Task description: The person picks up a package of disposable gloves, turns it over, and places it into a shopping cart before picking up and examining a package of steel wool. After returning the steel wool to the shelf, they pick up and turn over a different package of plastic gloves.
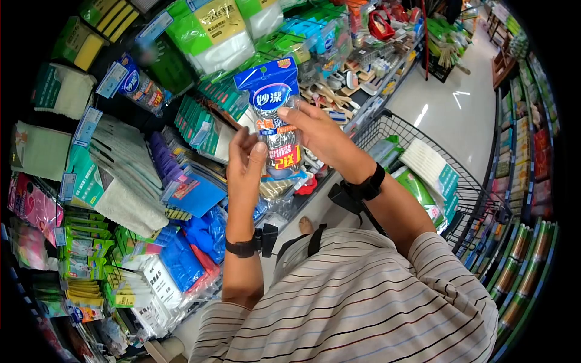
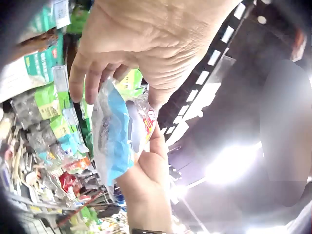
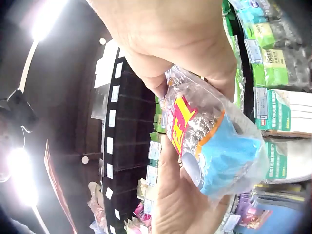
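Observation:
A clear package with a blue header and metal scrubbers inside is held upright in front of the shelves. My left hand grips its lower left side, thumb on the front. The right hand pinches the package's right side, its thumb across the front near the label. In the left wrist view the package's light blue bottom shows between the left hand and the right hand. The right wrist view shows the package between the right hand and the left hand.
Shelves of hanging cloths and bagged goods stand at the left. A wire cart with green packs and a white towel pack is at the right. Beyond it are a floor aisle and another shelf.

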A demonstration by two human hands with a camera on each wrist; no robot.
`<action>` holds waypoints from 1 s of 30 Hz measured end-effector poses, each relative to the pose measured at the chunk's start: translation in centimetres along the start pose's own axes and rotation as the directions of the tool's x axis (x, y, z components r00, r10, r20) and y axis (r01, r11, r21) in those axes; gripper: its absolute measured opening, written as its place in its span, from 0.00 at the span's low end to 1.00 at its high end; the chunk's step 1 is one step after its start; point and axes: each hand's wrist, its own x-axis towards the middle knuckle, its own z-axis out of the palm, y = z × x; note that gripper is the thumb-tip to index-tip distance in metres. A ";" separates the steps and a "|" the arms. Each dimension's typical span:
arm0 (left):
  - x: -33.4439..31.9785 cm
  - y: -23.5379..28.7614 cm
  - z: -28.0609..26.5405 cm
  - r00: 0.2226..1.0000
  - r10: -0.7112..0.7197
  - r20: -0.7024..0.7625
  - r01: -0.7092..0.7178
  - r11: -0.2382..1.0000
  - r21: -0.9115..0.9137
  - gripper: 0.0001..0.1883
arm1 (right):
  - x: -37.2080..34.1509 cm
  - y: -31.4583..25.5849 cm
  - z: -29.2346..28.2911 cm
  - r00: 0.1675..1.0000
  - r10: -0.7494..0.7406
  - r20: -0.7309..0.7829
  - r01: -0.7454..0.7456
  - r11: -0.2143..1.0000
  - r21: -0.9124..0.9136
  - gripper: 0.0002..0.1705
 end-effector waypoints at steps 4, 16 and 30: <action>-0.5 -0.3 -0.1 0.974 -0.181 0.138 0.206 0.959 -0.197 0.36 | 0.4 0.1 0.0 0.999 0.049 -0.002 -0.049 0.998 0.047 0.17; -0.9 0.0 0.6 0.981 -0.173 0.084 0.190 0.944 -0.271 0.33 | 1.6 0.9 -0.2 0.995 0.046 0.094 -0.055 0.994 0.098 0.17; -0.5 0.2 -0.9 0.986 -0.161 -0.050 0.147 0.965 -0.219 0.29 | 2.7 0.2 0.8 0.995 0.027 0.100 0.013 0.927 -0.376 0.33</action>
